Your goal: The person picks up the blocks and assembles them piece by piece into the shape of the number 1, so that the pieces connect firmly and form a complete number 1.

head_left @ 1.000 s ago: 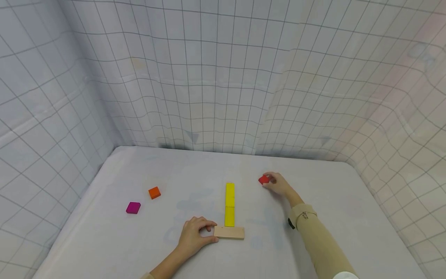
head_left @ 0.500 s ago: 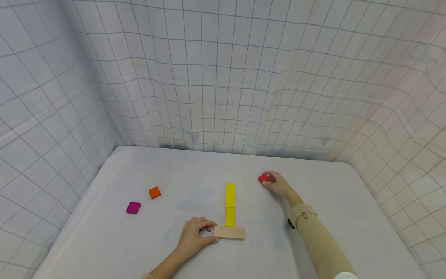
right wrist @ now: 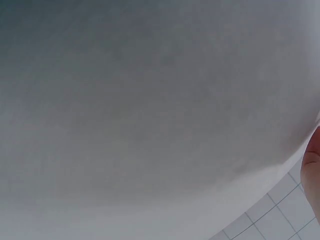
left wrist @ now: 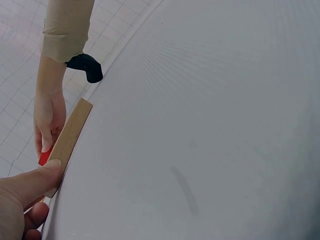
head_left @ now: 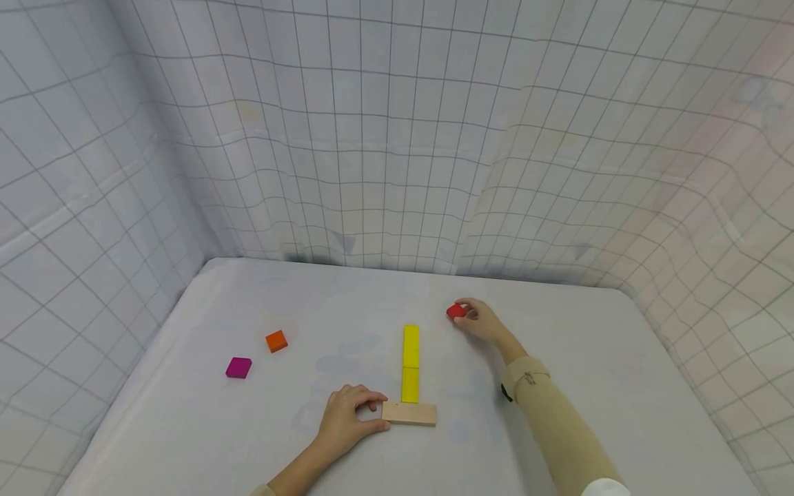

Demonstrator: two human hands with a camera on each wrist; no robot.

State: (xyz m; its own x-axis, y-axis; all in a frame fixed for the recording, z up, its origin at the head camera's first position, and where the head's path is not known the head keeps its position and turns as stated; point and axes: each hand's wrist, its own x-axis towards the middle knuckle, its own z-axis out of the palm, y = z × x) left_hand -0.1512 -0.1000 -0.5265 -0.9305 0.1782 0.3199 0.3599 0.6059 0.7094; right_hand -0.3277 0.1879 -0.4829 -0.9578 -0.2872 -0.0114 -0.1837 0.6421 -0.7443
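Observation:
My left hand [head_left: 349, 418] pinches the left end of a plain wooden block [head_left: 409, 413] between thumb and fingers; the same wooden block [left wrist: 71, 142] lies along the thumb in the left wrist view. Beyond it, two yellow blocks [head_left: 411, 362] form a line end to end, the nearer one meeting the wooden block's far edge. To the right of that line's far end, my right hand [head_left: 485, 324] pinches a red block [head_left: 455, 312] by its right side. The right wrist view catches only part of a right-hand digit [right wrist: 311, 165] at its edge.
An orange block [head_left: 276, 341] and a purple block [head_left: 238, 367] lie on the left part of the white-covered table [head_left: 335, 303]. Grid-patterned white curtains [head_left: 397, 172] stand behind the table and at both sides.
The right hand has moved left and slightly away with the red block, toward the far end of the yellow line. The left hand keeps its hold on the wooden block, unmoved.

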